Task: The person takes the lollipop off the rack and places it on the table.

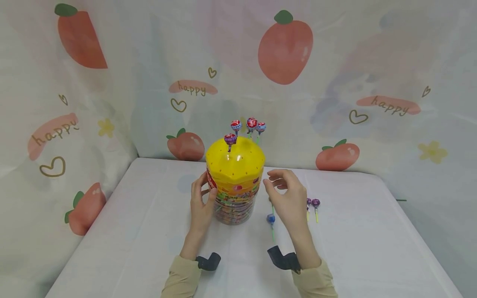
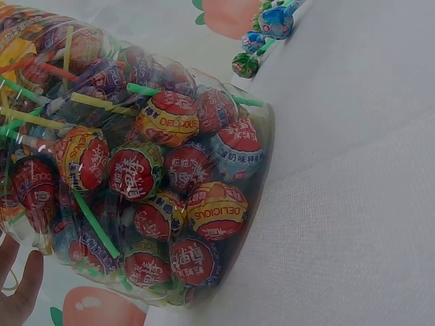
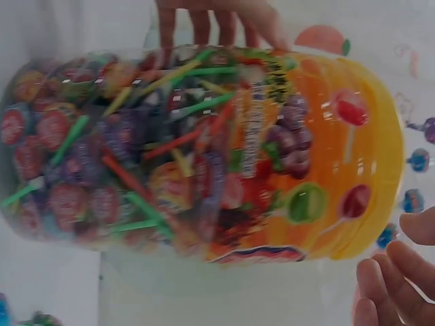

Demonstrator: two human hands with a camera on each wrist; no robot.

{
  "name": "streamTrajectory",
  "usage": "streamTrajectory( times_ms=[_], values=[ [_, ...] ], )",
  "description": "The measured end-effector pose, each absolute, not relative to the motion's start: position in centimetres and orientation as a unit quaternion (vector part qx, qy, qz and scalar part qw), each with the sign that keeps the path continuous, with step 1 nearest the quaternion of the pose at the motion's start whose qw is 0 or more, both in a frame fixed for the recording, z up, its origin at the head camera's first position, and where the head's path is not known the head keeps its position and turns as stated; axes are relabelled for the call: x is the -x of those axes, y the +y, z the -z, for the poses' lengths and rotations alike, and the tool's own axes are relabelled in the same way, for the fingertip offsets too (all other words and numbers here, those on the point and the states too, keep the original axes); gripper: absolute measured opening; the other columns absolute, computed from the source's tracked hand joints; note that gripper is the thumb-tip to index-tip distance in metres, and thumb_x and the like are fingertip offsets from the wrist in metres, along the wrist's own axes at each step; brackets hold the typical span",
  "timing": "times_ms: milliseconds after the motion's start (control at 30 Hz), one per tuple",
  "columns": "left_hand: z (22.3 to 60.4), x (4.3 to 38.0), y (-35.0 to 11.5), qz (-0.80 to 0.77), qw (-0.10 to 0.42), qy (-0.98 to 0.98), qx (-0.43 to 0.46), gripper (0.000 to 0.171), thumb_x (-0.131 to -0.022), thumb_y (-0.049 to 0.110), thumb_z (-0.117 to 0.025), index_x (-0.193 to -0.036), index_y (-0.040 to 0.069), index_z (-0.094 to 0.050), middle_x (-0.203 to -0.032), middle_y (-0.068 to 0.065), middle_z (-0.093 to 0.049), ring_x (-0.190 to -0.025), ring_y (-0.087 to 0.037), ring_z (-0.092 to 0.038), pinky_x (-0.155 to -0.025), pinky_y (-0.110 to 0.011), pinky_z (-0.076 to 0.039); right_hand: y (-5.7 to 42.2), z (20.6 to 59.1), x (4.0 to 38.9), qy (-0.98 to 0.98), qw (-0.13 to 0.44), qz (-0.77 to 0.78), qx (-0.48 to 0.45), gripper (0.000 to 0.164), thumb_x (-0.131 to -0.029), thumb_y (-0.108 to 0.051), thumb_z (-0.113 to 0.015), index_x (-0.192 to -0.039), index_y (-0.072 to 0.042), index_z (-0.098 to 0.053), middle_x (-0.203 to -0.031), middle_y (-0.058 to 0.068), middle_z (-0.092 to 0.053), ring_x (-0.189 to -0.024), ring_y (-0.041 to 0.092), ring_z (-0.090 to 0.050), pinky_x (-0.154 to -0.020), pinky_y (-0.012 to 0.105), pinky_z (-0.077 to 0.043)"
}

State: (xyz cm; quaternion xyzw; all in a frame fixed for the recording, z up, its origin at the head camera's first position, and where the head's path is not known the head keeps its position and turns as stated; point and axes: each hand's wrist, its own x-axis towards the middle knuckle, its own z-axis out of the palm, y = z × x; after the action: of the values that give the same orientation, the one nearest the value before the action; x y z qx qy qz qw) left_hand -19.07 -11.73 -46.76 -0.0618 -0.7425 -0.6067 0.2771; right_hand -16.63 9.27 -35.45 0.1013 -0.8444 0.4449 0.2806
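A clear plastic jar [image 2: 163, 204] full of wrapped lollipops stands upright on the table. Its yellow lid [image 1: 235, 159] is dotted with small holes, and several lollipops [image 1: 230, 140] stand stick-down in it toward the back. My left hand [image 1: 201, 207] holds the jar's left side, thumb at the front and fingers bent toward the back. To the right of the lid, my right hand [image 1: 288, 198] hangs apart from the jar with its fingers loosely bent. In the right wrist view, nothing shows between its thumb [image 3: 420, 227] and fingers.
A blue lollipop [image 1: 271, 218] with a green stick lies on the white tablecloth [image 1: 149, 231] right of the jar, another partly hidden beyond it. Two purple lollipops [image 1: 316, 203] lie farther right. A fruit-printed cloth [image 1: 238, 49] hangs behind. Black mounts [image 1: 284, 258] sit on both wrists.
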Motion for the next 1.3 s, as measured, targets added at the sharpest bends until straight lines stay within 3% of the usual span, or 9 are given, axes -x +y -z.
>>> streamTrajectory(
  times_ms=[367,633,1033,1300],
  values=[
    [46.8,19.0,-11.7,0.605,0.278,-0.743,0.06,0.054,-0.096,0.026,-0.057,-0.146,0.024,-0.037,-0.136,-0.007,-0.045,-0.126,-0.013,-0.043,-0.101,-0.047,-0.044,7.5,31.3,16.8,-0.827,0.286,-0.462,-0.146,0.026,-0.084,-0.012,-0.073,-0.107,-0.002,-0.066,-0.101,0.011,-0.067,-0.089,0.021,-0.063,-0.082,0.032,-0.051],
    [46.7,18.9,-11.7,0.606,0.284,-0.74,0.068,0.054,-0.096,0.023,-0.057,-0.146,0.024,-0.037,-0.137,-0.007,-0.045,-0.126,-0.012,-0.043,-0.1,-0.049,-0.045,5.6,29.4,17.7,-0.818,0.272,-0.476,-0.176,0.025,-0.085,-0.013,-0.072,-0.106,-0.002,-0.065,-0.101,0.012,-0.065,-0.088,0.022,-0.062,-0.081,0.034,-0.053],
    [46.7,19.0,-11.7,0.593,0.287,-0.75,0.063,0.054,-0.096,0.024,-0.057,-0.146,0.023,-0.037,-0.136,-0.007,-0.046,-0.127,-0.02,-0.045,-0.099,-0.049,-0.046,3.2,28.4,18.8,-0.804,0.27,-0.488,-0.205,0.027,-0.086,-0.015,-0.071,-0.109,-0.004,-0.065,-0.098,0.012,-0.067,-0.086,0.023,-0.065,-0.08,0.036,-0.057],
    [46.7,19.1,-11.7,0.596,0.285,-0.748,0.064,0.054,-0.096,0.023,-0.057,-0.146,0.024,-0.037,-0.136,-0.007,-0.046,-0.126,-0.018,-0.045,-0.1,-0.048,-0.045,2.4,28.6,19.6,-0.789,0.261,-0.514,-0.213,0.03,-0.086,-0.017,-0.071,-0.112,-0.004,-0.062,-0.099,0.011,-0.069,-0.086,0.022,-0.066,-0.08,0.035,-0.058]
  ],
)
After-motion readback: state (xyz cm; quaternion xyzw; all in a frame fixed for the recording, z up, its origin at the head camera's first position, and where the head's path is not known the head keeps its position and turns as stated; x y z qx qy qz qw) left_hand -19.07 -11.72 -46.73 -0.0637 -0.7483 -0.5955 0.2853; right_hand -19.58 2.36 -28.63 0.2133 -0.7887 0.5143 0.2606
